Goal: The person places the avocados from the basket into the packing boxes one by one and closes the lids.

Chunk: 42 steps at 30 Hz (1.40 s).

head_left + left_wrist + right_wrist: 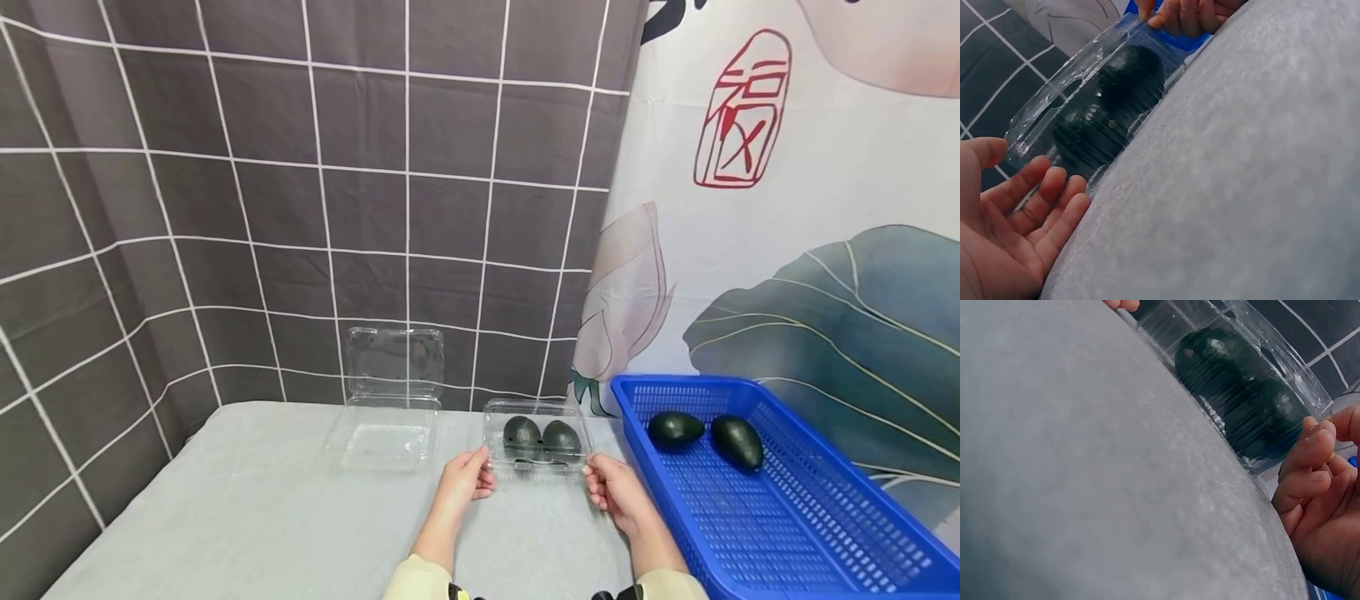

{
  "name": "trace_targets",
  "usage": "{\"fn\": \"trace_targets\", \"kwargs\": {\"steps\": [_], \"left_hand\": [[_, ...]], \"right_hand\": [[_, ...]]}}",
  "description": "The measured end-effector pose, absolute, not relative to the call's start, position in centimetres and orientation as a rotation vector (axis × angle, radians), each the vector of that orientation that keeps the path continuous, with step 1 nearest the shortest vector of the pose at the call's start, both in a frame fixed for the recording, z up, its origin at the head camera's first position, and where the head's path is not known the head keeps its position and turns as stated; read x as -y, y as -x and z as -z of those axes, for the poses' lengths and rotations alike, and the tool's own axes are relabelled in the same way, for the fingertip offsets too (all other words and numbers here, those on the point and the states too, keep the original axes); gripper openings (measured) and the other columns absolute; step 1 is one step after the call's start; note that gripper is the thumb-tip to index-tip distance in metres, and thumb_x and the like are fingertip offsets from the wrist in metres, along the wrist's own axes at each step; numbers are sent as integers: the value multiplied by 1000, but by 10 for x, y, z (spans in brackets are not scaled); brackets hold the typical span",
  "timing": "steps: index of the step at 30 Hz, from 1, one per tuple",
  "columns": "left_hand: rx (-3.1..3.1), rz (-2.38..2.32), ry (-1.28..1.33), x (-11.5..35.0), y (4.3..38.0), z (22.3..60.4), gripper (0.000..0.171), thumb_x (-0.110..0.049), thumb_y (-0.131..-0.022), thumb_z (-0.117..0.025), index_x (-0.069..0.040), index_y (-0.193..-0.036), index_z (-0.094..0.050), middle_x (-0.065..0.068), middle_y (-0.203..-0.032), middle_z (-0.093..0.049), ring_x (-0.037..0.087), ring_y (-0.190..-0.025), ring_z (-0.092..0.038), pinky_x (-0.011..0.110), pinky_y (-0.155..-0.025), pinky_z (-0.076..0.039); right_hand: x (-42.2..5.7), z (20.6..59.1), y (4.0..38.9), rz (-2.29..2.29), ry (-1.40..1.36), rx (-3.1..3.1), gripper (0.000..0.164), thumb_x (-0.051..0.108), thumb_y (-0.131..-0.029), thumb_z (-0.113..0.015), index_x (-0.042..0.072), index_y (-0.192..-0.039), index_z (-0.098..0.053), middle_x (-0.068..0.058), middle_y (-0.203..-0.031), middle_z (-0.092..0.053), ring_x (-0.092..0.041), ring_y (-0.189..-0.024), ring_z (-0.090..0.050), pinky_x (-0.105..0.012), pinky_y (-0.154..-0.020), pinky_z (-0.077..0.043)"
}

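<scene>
A clear plastic clamshell box (pixel 492 429) stands on the table with its lid down over two dark green avocados (pixel 561 437). At its left front corner is my left hand (pixel 463 482); in the left wrist view the thumb is at the rim and the loosely bent fingers (pixel 1054 187) lie along the box's end, apart from the thumb. My right hand (pixel 617 492) pinches the opposite front corner between thumb and fingertips (pixel 1319 434), its other fingers curled below.
Left of the box, a second clear clamshell (pixel 390 446) lies with its lid (pixel 395 358) raised against the dark grid curtain (pixel 360 208). At the right, a blue plastic basket (pixel 780 500) holds two more avocados (pixel 737 443). Pale cloth covers the table (pixel 247 492).
</scene>
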<state>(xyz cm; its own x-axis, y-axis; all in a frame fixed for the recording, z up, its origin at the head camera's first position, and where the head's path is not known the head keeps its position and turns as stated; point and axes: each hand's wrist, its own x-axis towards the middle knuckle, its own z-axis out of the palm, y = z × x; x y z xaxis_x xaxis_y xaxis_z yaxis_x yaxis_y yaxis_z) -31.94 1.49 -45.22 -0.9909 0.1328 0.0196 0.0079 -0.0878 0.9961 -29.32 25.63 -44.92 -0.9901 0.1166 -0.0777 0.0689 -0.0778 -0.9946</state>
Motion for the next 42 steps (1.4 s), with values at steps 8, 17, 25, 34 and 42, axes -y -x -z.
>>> {"fn": "trace_targets", "kwargs": {"steps": [8, 17, 25, 34, 42], "left_hand": [[-2063, -2120, -156, -20, 323, 443, 29, -27, -92, -50, -4, -77, -59, -3, -62, -56, 8, -55, -54, 22, -53, -48], [-2047, -2061, -180, -30, 328, 443, 15, -14, -84, -49, -11, -71, -55, -5, -61, -55, 7, -55, -53, 20, -49, -44], [-2047, -2078, -162, -39, 329, 442, 19, -16, -92, -48, -1, -84, -58, -2, -69, -59, 8, -61, -60, 19, -49, -45], [-1996, -2157, -167, -59, 327, 439, 28, -22, -99, -41, 4, -100, -50, 20, -93, -66, 24, -77, -67, 23, -52, -48], [-2020, -2163, -160, -72, 333, 439, 31, -26, -101, -38, 3, -105, -48, 19, -100, -66, 28, -86, -66, 21, -52, -47]], "right_hand": [[-257, 450, 294, -2288, 309, 2042, 24, 17, -92, -45, 6, -73, -55, 2, -54, -47, -6, -42, -44, -16, -38, -35], [-263, 452, 291, -2258, 386, 1993, 18, 21, -93, -47, 3, -92, -48, 0, -60, -49, -8, -47, -47, -18, -40, -36], [-267, 454, 289, -2290, 360, 1870, 19, 18, -96, -44, 8, -110, -37, 0, -69, -54, -9, -52, -55, -20, -45, -44], [-271, 451, 287, -2357, 338, 1706, 27, 21, -98, -41, 11, -123, -34, 6, -80, -60, -7, -63, -59, -19, -53, -47], [-267, 450, 290, -2261, 391, 1714, 53, 16, -94, -43, 3, -140, -19, 7, -81, -60, -8, -65, -61, -22, -56, -49]]}}
